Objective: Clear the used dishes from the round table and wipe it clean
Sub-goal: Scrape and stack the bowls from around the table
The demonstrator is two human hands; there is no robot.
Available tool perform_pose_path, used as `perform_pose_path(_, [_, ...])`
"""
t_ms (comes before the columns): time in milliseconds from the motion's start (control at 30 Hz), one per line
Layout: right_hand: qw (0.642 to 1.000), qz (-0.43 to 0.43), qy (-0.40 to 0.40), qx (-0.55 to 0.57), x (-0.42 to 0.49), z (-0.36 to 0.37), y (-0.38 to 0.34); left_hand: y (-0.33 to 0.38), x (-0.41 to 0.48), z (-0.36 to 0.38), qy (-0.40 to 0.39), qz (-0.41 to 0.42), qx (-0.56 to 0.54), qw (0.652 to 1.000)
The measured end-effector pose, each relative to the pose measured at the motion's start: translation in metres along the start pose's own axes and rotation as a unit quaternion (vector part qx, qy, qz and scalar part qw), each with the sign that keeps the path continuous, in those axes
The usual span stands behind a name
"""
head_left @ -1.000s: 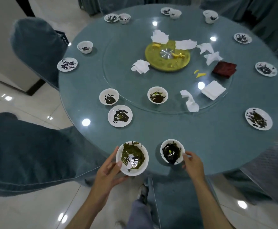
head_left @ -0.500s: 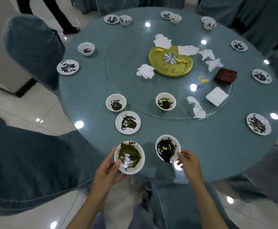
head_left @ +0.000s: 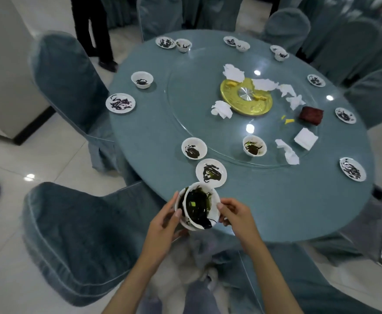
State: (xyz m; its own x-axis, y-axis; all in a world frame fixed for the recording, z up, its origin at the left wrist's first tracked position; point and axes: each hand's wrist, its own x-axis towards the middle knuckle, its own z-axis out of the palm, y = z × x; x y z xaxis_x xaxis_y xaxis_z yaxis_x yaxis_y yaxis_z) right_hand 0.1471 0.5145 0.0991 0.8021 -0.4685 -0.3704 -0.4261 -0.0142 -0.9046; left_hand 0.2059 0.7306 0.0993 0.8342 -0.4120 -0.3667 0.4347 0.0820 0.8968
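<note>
Left hand [head_left: 162, 223] and right hand [head_left: 238, 215] grip nested bowls [head_left: 198, 207] at the table [head_left: 287, 207]'s near edge.

**Round table** [head_left: 276, 200]: smooth, glossy top that mirrors the ceiling lamps.
**Glass turntable** [head_left: 196, 105]: clear and polished.
**Central disc** [head_left: 233, 104]: gold-coloured with a shiny, metallic look. Its silver hub [head_left: 246, 94] looks like brushed metal.
**Nested bowls** [head_left: 198, 209] and saucer [head_left: 221, 169]: white, glazed, ceramic-like, smeared with wet-looking dark residue.
**Paper napkins** [head_left: 221, 109]: white, matt, crumpled.
**Folded napkin** [head_left: 306, 139]: white, matt, flat.
**Chair cover** [head_left: 79, 234]: teal cloth, matt, with a soft velvety nap.
**Floor tiles** [head_left: 15, 223]: pale, highly polished, reflective.
**Dark red block** [head_left: 311, 115]: matt; material cannot be told.
</note>
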Motion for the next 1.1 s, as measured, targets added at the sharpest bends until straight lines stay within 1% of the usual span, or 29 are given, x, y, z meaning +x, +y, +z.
perform_pose_path(133, [1.0, -0.006, 0.01, -0.019, -0.005, 0.022, -0.008, 0.009, -0.003, -0.019, -0.002, 0.009, -0.007, 1.0])
perform_pose_path(233, [0.999, -0.005, 0.037, -0.014, -0.006, 0.029, -0.012, 0.013, -0.002, -0.023, -0.016, 0.018, -0.004, 1.0])
perform_pose_path(367, [0.996, 0.037, 0.048, 0.067, -0.001, 0.03, -0.01, 0.01, 0.006, -0.02, -0.033, -0.001, 0.002, 0.999])
perform_pose_path(500, [0.992, 0.049, 0.076, 0.083, 0.016, 0.022, -0.006, 0.004, 0.023, -0.008, -0.023, -0.048, -0.017, 0.998])
perform_pose_path(600, [0.988, 0.058, 0.083, 0.115, 0.037, 0.018, -0.003, 0.004, 0.041, 0.003, -0.003, -0.052, -0.015, 0.999])
perform_pose_path(800, [0.986, 0.085, 0.03, 0.144, 0.089, 0.013, -0.007, 0.013, 0.085, 0.016, 0.038, -0.054, 0.029, 0.997])
perform_pose_path(967, [0.983, 0.064, -0.084, 0.147, 0.129, 0.013, -0.015, 0.019, 0.111, 0.019, 0.077, -0.041, 0.067, 0.994])
perform_pose_path(1100, [0.976, 0.049, -0.157, 0.145, 0.151, 0.01, -0.015, 0.024, 0.129, 0.019, 0.128, -0.041, 0.068, 0.989])
